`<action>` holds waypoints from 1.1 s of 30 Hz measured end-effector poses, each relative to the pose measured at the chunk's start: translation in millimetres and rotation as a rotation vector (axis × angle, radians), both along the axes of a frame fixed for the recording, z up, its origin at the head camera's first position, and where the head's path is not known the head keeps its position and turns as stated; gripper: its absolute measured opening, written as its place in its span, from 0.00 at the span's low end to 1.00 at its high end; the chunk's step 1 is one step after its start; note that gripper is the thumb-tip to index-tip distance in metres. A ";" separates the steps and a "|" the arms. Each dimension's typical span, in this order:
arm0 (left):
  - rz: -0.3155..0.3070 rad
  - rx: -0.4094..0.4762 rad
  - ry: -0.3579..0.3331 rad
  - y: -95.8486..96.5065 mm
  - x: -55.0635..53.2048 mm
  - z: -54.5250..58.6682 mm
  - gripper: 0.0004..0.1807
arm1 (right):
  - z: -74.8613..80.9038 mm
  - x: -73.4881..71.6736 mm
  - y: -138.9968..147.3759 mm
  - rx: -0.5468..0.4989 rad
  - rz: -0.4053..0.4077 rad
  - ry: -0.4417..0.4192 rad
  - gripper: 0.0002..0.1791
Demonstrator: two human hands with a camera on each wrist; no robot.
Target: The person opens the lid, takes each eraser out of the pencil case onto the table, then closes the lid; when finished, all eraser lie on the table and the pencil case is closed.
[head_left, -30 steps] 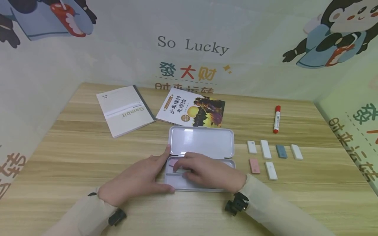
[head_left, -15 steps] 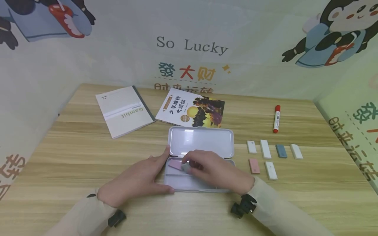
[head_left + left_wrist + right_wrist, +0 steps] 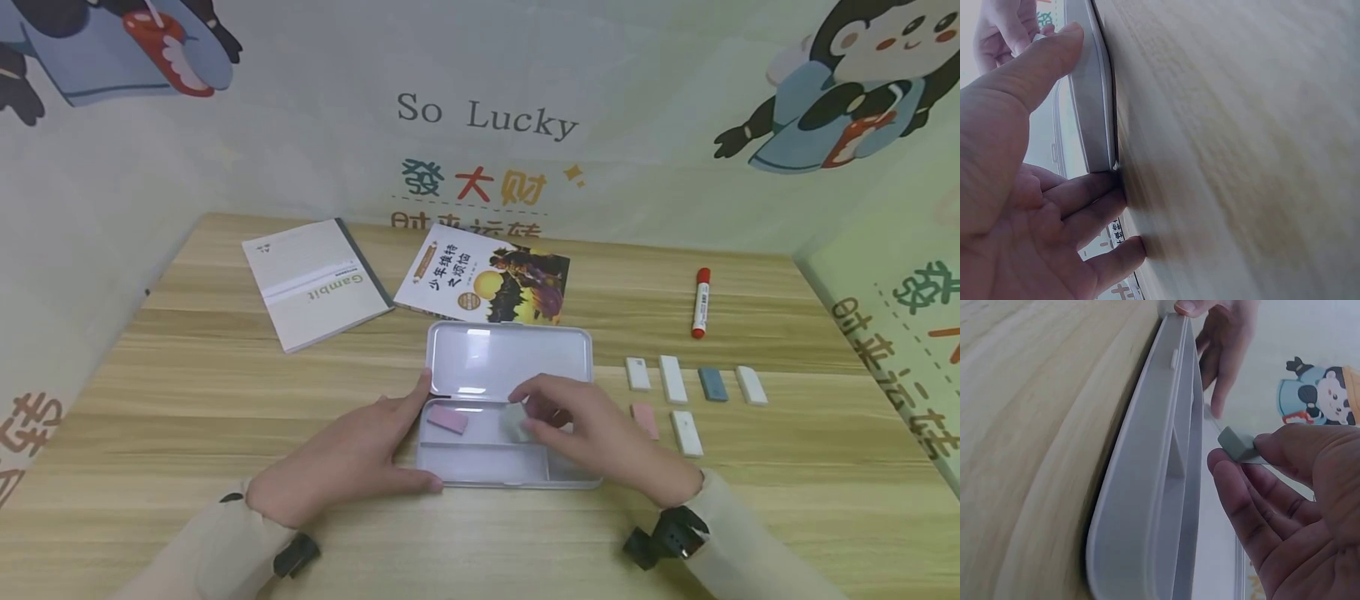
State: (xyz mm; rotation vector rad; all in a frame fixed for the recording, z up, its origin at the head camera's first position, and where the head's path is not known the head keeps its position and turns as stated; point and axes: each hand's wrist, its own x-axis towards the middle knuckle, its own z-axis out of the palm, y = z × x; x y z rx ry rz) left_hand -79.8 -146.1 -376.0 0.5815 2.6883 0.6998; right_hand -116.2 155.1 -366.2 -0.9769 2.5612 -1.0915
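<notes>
My right hand (image 3: 600, 437) pinches a pale green eraser (image 3: 1238, 445) between thumb and fingertips, over the right part of an open light grey pencil case (image 3: 480, 464). A pink-purple eraser (image 3: 447, 419) lies in the case's back left compartment. My left hand (image 3: 337, 458) rests at the left end of the case, its thumb (image 3: 1063, 47) at the front edge and its index finger stretched along the side near the hinge. The remaining left fingers reach down to the table, as the left wrist view shows.
Right of the case lie several erasers: white ones (image 3: 673, 380), a blue one (image 3: 713, 384) and a pink one (image 3: 644, 421) partly behind the right hand. A red marker (image 3: 701, 302) lies farther back. Behind the case are a notebook (image 3: 315, 283) and an illustrated book (image 3: 483, 275).
My right hand has moved right and lifted the green eraser from the back compartment, uncovering the pink-purple eraser there. The left hand and the case have stayed in place.
</notes>
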 end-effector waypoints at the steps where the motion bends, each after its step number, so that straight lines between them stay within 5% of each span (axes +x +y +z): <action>1: 0.000 0.000 0.000 -0.1 0.2 0.1 0.68 | 0.3 1.0 3.7 -0.002 -0.018 0.001 0.14; 25: 0.010 -0.014 -0.019 -0.8 0.6 -0.1 0.68 | -6.7 23.6 113.5 -0.147 -0.285 0.170 0.17; 33: 0.000 -0.014 -0.002 0.2 1.2 0.2 0.68 | -11.3 28.7 149.3 -0.111 -0.370 0.183 0.17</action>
